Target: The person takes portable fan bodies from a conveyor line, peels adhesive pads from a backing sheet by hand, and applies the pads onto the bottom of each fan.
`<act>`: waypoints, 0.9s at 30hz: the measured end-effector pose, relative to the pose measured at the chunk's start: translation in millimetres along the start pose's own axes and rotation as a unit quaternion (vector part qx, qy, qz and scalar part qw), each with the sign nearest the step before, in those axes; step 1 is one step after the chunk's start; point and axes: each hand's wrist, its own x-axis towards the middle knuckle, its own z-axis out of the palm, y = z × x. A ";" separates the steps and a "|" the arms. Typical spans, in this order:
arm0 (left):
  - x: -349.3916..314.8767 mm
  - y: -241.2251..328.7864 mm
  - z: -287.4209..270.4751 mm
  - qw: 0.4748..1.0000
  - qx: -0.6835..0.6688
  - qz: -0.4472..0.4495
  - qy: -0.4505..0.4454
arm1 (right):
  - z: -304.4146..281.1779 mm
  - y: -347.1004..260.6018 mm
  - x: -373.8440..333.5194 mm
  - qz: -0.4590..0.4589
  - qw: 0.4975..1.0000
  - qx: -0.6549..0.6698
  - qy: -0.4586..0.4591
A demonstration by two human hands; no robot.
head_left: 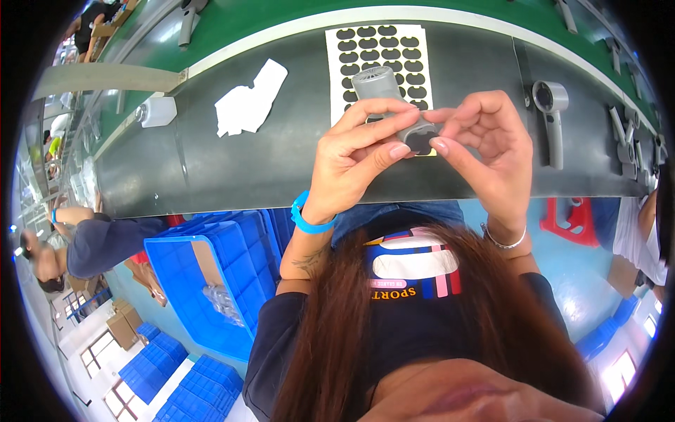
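Note:
My left hand (358, 151) is closed round a grey handheld fan (377, 84), its slotted round head pointing away from me. At the near end of the fan sits a black sticker (420, 143). My right hand (489, 144) pinches at the sticker's right edge with the thumb, its index finger bent against the end of the fan. Just beyond both hands lies a white sheet (337, 84) with rows of black stickers, partly covered by the fan and my fingers.
A torn white paper (252, 102) and a small white bottle (156, 112) lie to the left on the dark conveyor belt (232, 165). Another grey handheld fan (554, 133) lies on the right, several more beyond. Blue crates (204, 281) stand below left, a red stool (571, 221) below right.

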 end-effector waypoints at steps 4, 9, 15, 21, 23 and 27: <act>-1.7 -1.4 -0.5 1.000 -0.008 -0.007 0.008 | 1.0 -1.0 1.4 0.011 1.000 0.011 -0.007; -0.1 0.4 -0.8 1.000 -0.008 -0.004 0.002 | -0.5 -3.5 2.4 0.027 0.999 0.032 -0.008; -0.5 -0.7 -1.3 1.000 0.002 -0.003 0.001 | 0.0 -3.5 3.0 0.028 0.999 0.022 -0.009; 0.1 0.3 0.6 1.000 -0.017 -0.008 0.004 | 1.2 -3.6 3.1 0.030 0.999 0.021 -0.004; 0.5 1.2 0.7 1.000 -0.014 -0.010 0.004 | 1.8 -4.2 3.1 0.027 0.999 0.018 -0.001; 0.2 1.1 0.1 1.000 -0.003 -0.009 0.003 | 2.2 -4.8 3.4 0.029 1.000 0.010 -0.002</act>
